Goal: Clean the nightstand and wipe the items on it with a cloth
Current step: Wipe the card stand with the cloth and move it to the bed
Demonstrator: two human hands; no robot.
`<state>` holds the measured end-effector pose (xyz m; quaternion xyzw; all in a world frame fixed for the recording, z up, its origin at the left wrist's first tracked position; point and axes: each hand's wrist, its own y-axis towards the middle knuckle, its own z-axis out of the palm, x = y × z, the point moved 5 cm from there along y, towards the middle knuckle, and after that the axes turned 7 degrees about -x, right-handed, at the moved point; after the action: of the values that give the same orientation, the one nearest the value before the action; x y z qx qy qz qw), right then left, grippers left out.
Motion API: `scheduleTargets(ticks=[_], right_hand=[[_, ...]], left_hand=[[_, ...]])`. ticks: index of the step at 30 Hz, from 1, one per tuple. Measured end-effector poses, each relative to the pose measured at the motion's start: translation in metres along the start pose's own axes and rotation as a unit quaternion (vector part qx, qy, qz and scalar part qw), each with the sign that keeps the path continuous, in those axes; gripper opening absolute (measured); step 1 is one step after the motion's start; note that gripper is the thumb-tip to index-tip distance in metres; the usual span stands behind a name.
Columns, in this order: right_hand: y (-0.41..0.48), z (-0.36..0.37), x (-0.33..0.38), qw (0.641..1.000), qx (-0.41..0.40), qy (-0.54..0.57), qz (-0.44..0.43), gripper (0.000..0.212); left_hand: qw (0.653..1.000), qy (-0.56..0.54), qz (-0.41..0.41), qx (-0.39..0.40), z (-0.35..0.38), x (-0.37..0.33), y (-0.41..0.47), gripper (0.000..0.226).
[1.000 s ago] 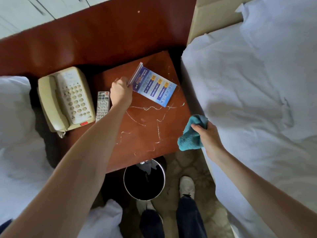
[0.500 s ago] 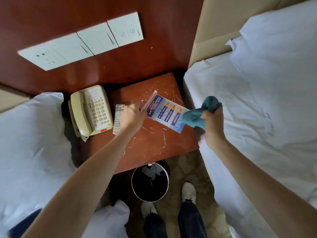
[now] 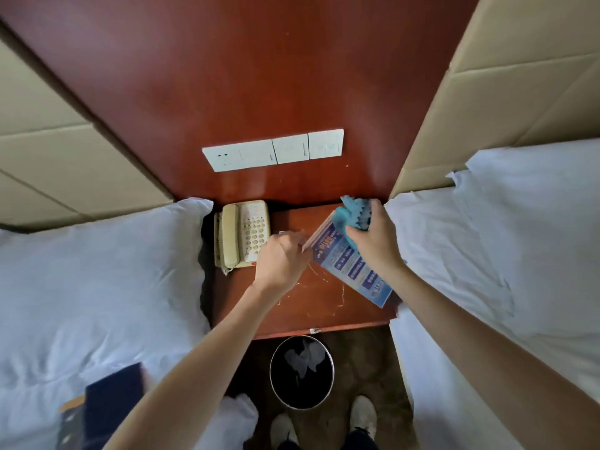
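Observation:
The red-brown nightstand (image 3: 311, 306) stands between two beds, its top streaked with white marks. Over it my left hand (image 3: 282, 259) grips the left edge of a blue printed card stand (image 3: 354, 271), holding it tilted. My right hand (image 3: 373, 237) grips a teal cloth (image 3: 352, 212) and presses it on the upper part of the card. A cream telephone (image 3: 243, 233) sits at the nightstand's back left. My left hand hides almost all of the remote control beside the phone.
A round black waste bin (image 3: 302, 371) stands on the floor in front of the nightstand, by my shoes. White bedding (image 3: 97, 280) lies to the left and right. White switch plates (image 3: 276, 149) sit on the wooden wall panel. A dark booklet (image 3: 107, 397) lies on the left bed.
My right hand has carried the cloth from the nightstand's right front edge up onto the card. My left hand keeps its hold on the card. The camera has tilted up toward the wall.

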<state>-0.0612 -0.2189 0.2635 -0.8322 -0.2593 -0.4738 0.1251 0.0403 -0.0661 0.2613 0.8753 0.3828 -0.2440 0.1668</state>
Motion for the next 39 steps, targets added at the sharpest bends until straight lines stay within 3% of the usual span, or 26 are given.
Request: scheduleTargets(ticks=[7, 18, 22, 27, 29, 33, 39], right_hand=[[-0.056, 0.04, 0.081, 0.977, 0.14, -0.07, -0.145, 0.037], [-0.115, 0.043, 0.146, 0.94, 0.278, 0.02, -0.197, 0.033], [-0.1, 0.023, 0.151, 0.949, 0.244, -0.007, -0.2, 0.026], [-0.08, -0.007, 0.139, 0.983, 0.11, 0.022, -0.148, 0.036], [-0.086, -0.011, 0.139, 0.983, 0.097, 0.031, -0.155, 0.034], [-0.118, -0.003, 0.152, 0.963, 0.164, 0.0, -0.214, 0.024], [-0.15, 0.008, 0.162, 0.924, 0.276, 0.011, -0.266, 0.043]], left_hand=[[0.996, 0.013, 0.001, -0.089, -0.084, 0.015, -0.029, 0.015], [0.986, -0.019, -0.074, -0.152, -0.148, 0.052, -0.068, 0.016], [0.982, -0.029, -0.019, -0.185, -0.16, 0.045, -0.078, 0.027], [0.972, -0.065, 0.04, -0.222, -0.173, 0.033, -0.089, 0.019], [0.973, -0.061, 0.045, -0.219, -0.176, 0.029, -0.088, 0.017], [0.975, -0.039, 0.024, -0.217, -0.179, 0.026, -0.085, 0.017], [0.971, -0.064, -0.002, -0.23, -0.189, 0.03, -0.082, 0.015]])
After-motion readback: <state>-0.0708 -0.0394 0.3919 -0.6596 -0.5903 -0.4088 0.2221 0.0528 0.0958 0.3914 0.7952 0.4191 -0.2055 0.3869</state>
